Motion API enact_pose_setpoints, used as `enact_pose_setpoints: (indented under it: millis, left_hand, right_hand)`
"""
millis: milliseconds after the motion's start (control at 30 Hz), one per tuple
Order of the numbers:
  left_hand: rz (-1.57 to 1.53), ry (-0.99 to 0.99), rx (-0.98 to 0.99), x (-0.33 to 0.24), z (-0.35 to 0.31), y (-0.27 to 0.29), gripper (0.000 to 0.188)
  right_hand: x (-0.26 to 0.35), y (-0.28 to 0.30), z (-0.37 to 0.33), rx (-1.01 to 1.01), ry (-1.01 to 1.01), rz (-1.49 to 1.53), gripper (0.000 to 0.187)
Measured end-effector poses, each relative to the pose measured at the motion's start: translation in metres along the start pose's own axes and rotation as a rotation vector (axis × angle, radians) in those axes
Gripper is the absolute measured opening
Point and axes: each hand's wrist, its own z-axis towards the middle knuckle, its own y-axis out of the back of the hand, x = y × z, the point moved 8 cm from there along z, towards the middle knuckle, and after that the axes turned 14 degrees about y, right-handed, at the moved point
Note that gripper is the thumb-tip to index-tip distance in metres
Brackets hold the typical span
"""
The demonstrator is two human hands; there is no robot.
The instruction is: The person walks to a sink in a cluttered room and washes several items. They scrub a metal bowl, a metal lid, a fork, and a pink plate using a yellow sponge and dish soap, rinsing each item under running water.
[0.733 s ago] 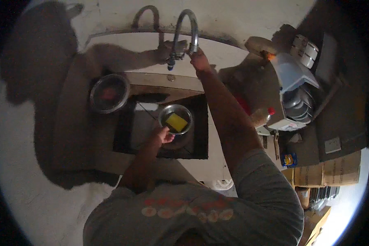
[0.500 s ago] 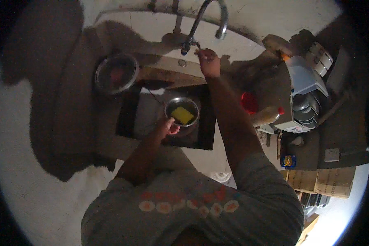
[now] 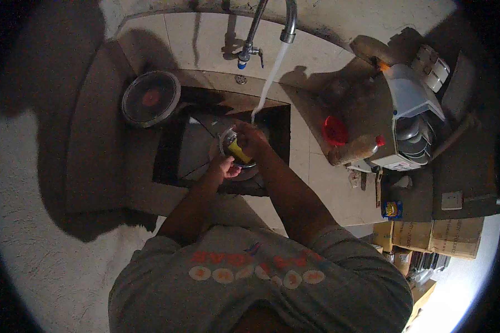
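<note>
My left grip [image 3: 225,166] pinches the metal bowl [image 3: 223,143]; just beyond, my right grip [image 3: 251,140] (closure unclear) partly hides the yellow sponge [image 3: 236,151]: scrubbing, I judge, next needing a steady bowl.

Centre: round silver metal bowl [image 3: 226,140], yellow rectangular sponge [image 3: 238,151] inside; left hand [image 3: 226,167] gripping the bowl's lower rim, right hand [image 3: 251,140] over the bowl. Top centre: curved chrome tap [image 3: 288,36], water [image 3: 270,83] running.

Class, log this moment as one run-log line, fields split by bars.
left hand: holding metal bowl | right hand: at yellow sponge in bowl, grip unclear | faucet: water flowing | place: sink
</note>
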Motion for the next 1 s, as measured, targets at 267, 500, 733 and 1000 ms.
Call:
enact_pose_setpoints:
  millis: [267,500,733,1000]
  left_hand:
    - [0.128,-0.174,-0.202,0.001,-0.01,0.013,0.041]
    - [0.15,-0.321,-0.289,-0.012,0.002,0.028,0.028]
    - [0.353,-0.401,-0.362,-0.015,-0.059,-0.023,0.025]
    - [0.276,-0.267,-0.047,-0.012,0.038,0.005,0.029]
  right_hand:
    - [0.027,-0.012,0.0,0.187,0.38,-1.558,0.035]
    - [-0.03,-0.004,-0.02,0.638,0.443,-1.909,0.052]
    - [-0.042,-0.002,-0.042,0.595,0.392,-2.211,0.045]
    - [-0.009,0.023,-0.019,0.578,0.24,-2.053,0.052]
